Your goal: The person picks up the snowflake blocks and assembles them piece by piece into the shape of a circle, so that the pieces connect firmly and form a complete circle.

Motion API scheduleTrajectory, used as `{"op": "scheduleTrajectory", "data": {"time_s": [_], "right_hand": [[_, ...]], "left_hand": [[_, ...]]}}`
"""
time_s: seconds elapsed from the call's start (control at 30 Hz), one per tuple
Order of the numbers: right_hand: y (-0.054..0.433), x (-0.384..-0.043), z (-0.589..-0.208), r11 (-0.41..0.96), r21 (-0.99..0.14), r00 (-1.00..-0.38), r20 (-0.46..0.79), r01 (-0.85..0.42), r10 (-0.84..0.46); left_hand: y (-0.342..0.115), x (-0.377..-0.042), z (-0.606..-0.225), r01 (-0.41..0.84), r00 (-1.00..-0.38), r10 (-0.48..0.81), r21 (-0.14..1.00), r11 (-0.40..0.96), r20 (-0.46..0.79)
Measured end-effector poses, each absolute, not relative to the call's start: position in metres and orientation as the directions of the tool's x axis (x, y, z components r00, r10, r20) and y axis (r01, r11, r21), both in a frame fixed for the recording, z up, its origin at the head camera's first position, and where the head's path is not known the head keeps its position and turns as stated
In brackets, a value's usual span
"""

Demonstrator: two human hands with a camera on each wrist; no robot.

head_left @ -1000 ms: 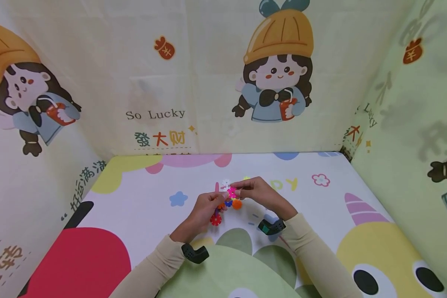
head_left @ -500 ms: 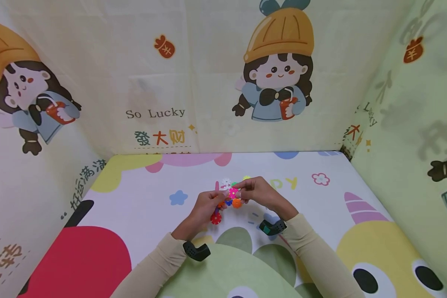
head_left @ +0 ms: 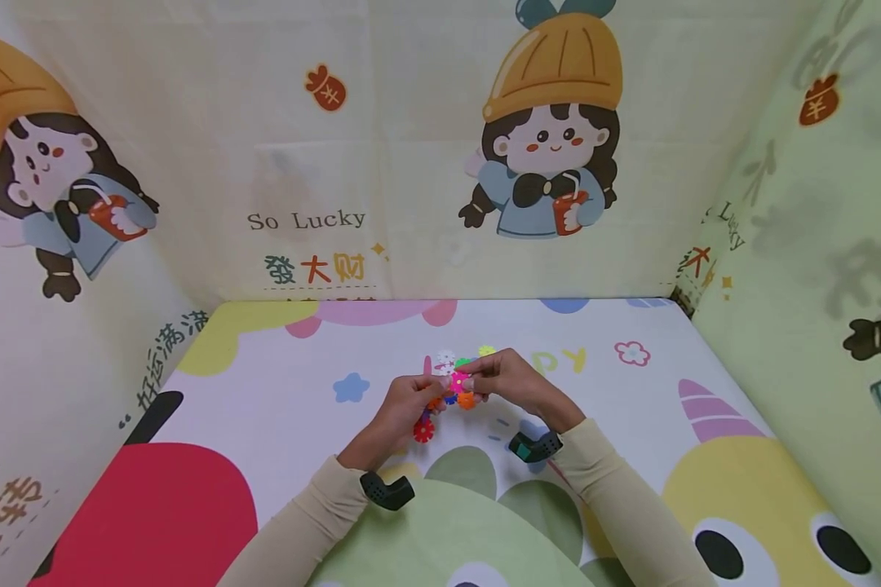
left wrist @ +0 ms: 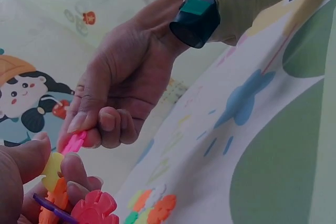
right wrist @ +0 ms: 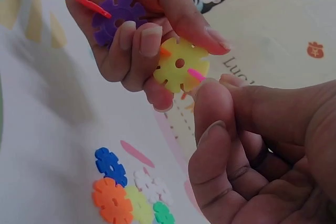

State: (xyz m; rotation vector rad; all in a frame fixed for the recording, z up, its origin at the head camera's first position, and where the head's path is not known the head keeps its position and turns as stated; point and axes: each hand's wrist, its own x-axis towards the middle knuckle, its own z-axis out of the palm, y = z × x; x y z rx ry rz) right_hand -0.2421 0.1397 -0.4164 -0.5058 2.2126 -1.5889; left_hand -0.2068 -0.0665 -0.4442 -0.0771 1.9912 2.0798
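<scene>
My left hand (head_left: pixel 402 412) grips a short chain of notched plastic snowflake discs joined by their slots. In the right wrist view the chain shows a red disc (right wrist: pixel 86 2) edge-on, a purple disc (right wrist: pixel 105 25) and a yellow disc (right wrist: pixel 191 53); most of the orange disc (left wrist: pixel 60 192) shows only in the left wrist view. The left thumb and fingers pinch the yellow one. With thumb and index finger, my right hand (head_left: pixel 514 383) pinches a pink disc (left wrist: pixel 75 142), whose edge meets the yellow disc's rim near a slot.
Loose discs lie on the patterned tabletop (head_left: pixel 396 334) just beyond the hands: blue (right wrist: pixel 109 165), orange (right wrist: pixel 113 201), white (right wrist: pixel 152 186), green (right wrist: pixel 164 213) and yellow (head_left: pixel 487 350). A printed cloth wall (head_left: pixel 411 163) stands behind the table.
The pink disc has turned to face the head camera more and shifted slightly right. A green loose disc shows beside the right fingers. The left hand keeps its grip on the chain.
</scene>
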Motion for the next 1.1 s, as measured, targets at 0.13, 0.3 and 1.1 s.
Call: {"op": "scheduleTrajectory", "data": {"time_s": [0.13, 0.3, 1.1], "right_hand": [[0.139, -0.244, -0.418, 0.3, -0.951, -0.872, -0.089, -0.069, -0.482], [0.137, -0.244, -0.424, 0.304, -0.952, -0.88, -0.114, -0.036, -0.461], [0.161, -0.253, -0.447, 0.609, -0.771, -0.961, 0.013, -0.186, -0.277]], "left_hand": [[-0.067, -0.209, -0.443, -0.21, -0.966, 0.162, 0.977, -0.027, -0.203], [-0.068, -0.209, -0.444, -0.242, -0.956, 0.173, 0.97, -0.001, -0.238], [-0.074, -0.207, -0.447, -0.394, -0.909, 0.212, 0.905, -0.163, -0.358]]}}
